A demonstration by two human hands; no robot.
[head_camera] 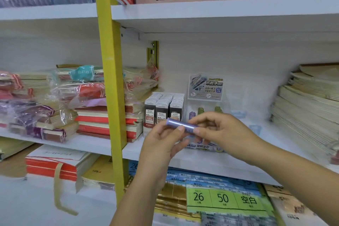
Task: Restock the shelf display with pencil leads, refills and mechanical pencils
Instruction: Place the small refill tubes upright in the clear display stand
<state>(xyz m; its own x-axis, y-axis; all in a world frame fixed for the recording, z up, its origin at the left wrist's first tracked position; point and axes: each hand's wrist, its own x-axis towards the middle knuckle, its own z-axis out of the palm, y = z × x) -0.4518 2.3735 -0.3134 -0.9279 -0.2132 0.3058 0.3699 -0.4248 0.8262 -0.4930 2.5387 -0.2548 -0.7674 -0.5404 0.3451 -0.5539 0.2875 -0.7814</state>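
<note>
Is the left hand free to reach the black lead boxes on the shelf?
Probably not yet: left hand and right hand both pinch the purple tube. Nothing blocks the lead boxes just behind.

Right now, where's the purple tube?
Head view, centre: the purple tube is held between the left hand and right hand, in front of the clear display stand and next to the pencil lead boxes on the middle shelf.

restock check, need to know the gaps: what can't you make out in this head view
All in the head view:
- purple tube: its label is blurred and covered by the left hand and right hand pinching it.
- clear display stand: its lower slots sit behind both hands.
- lead boxes: print too small to read fully.
- notebook stack: cut off by the right edge.
</note>
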